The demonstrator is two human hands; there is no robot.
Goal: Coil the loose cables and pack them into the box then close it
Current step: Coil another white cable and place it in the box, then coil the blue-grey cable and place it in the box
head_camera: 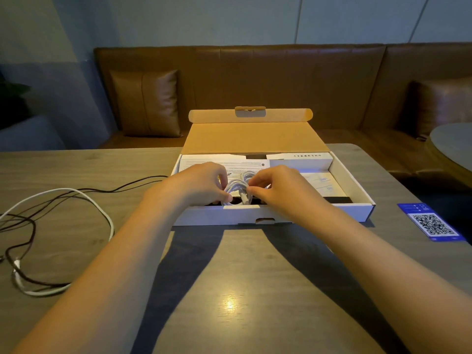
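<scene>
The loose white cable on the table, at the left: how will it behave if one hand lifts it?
The white cable lies in slack curves, so it will probably droop. The dark cable crosses it, so both may lift together. It looks thin, likely light.

Both hands cover most of the coiled white cable (236,187), so its ends can't be made out. The loose dark cable (28,223) and loose white cable (102,210) run off the left edge. Print on the leaflet (219,160) is too small to read.

Three cables (236,190), one box (357,190)
</scene>
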